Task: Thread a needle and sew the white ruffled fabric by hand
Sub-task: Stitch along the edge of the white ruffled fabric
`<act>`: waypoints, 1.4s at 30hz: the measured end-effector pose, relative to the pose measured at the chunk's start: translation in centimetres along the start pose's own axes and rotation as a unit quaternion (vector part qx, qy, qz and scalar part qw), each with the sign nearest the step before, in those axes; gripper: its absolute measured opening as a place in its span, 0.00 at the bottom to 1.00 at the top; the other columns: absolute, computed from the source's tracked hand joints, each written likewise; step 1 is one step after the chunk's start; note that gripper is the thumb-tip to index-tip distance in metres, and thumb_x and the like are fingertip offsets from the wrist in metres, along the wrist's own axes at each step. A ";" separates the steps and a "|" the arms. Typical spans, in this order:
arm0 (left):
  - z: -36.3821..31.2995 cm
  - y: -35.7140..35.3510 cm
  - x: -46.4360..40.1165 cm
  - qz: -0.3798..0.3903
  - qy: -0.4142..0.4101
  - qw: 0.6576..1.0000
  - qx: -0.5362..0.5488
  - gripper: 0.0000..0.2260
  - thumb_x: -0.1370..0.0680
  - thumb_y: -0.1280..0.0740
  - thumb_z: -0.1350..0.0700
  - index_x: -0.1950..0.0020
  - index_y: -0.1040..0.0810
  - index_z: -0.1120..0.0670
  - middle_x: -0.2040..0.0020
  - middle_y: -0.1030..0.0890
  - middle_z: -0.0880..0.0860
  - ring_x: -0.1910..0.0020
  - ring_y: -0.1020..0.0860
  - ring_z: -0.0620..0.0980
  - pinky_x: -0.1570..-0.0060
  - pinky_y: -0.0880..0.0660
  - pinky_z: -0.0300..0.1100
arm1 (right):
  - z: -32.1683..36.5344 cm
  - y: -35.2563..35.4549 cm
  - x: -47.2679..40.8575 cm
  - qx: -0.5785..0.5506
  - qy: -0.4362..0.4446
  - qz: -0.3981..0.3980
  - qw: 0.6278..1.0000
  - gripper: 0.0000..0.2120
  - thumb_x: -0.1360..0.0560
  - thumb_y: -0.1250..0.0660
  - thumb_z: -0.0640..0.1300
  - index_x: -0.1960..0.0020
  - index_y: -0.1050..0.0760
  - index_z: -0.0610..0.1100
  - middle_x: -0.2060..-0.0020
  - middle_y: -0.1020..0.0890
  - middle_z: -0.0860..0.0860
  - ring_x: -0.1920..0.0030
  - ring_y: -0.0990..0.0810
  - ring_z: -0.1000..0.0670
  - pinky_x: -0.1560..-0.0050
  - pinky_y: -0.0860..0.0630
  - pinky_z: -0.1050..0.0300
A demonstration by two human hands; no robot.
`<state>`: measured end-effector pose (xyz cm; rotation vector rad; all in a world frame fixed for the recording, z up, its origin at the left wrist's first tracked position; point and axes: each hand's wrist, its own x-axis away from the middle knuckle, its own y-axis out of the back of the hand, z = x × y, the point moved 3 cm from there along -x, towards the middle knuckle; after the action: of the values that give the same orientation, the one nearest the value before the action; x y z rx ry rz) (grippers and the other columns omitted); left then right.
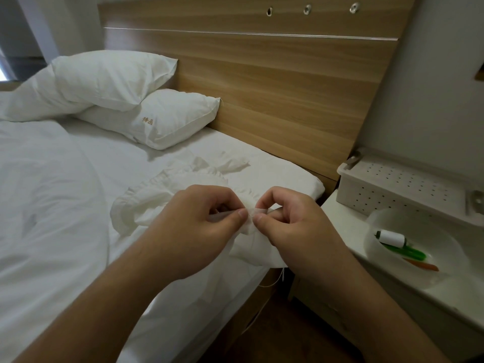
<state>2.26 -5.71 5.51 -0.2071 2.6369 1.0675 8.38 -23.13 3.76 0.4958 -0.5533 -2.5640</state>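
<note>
L hand (201, 226) and R hand (293, 226) both pinch a fold of the white ruffled fabric (167, 195), thumbs nearly touching. Needle too small to tell. Fabric lies at bed (52, 205) edge near nightstand (408, 292); thread (272, 282) hangs off edge. Bowl (419, 260) w/ spool (391, 238) just R of R hand.

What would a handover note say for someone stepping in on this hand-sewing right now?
Left hand: pinches the white ruffled fabric at the working edge.
Right hand: pinches the same edge, fingertips almost meeting the left's; the needle is too small to confirm.
Fabric lies bunched on the white bed sheet; a thin white thread hangs below it.
White thread spool sits in the translucent round bowl.
Threading looks done; stitching remains.
</note>
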 end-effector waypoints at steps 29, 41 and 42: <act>0.3 0.5 0.1 0.004 0.020 1.000 0.008 0.06 0.19 0.28 0.49 0.55 0.13 0.44 0.62 0.14 0.46 0.60 0.15 0.48 0.56 0.18 0.58 | -0.3 0.4 -0.2 -0.159 -0.056 0.064 0.984 0.05 0.20 0.31 0.37 0.53 0.21 0.35 0.75 0.31 0.48 0.75 0.33 0.55 0.73 0.34 0.62; 0.3 0.3 -0.1 0.020 0.019 1.000 0.012 0.07 0.19 0.28 0.52 0.56 0.13 0.44 0.61 0.15 0.42 0.58 0.16 0.45 0.53 0.18 0.50 | -1.0 0.7 -0.6 -0.236 -0.043 0.121 0.963 0.07 0.27 0.29 0.41 0.56 0.21 0.36 0.76 0.31 0.49 0.75 0.36 0.54 0.72 0.37 0.60; 0.3 0.3 -0.1 0.022 0.018 1.000 0.014 0.07 0.19 0.28 0.52 0.56 0.13 0.44 0.61 0.15 0.42 0.58 0.16 0.45 0.54 0.18 0.49 | -1.0 0.7 -0.6 -0.237 -0.041 0.126 0.962 0.06 0.27 0.29 0.41 0.56 0.20 0.37 0.76 0.30 0.50 0.75 0.36 0.54 0.72 0.37 0.60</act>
<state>2.34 -5.27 5.55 -0.1652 2.6983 1.0507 9.55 -23.67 3.38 0.1398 -0.0121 -2.3640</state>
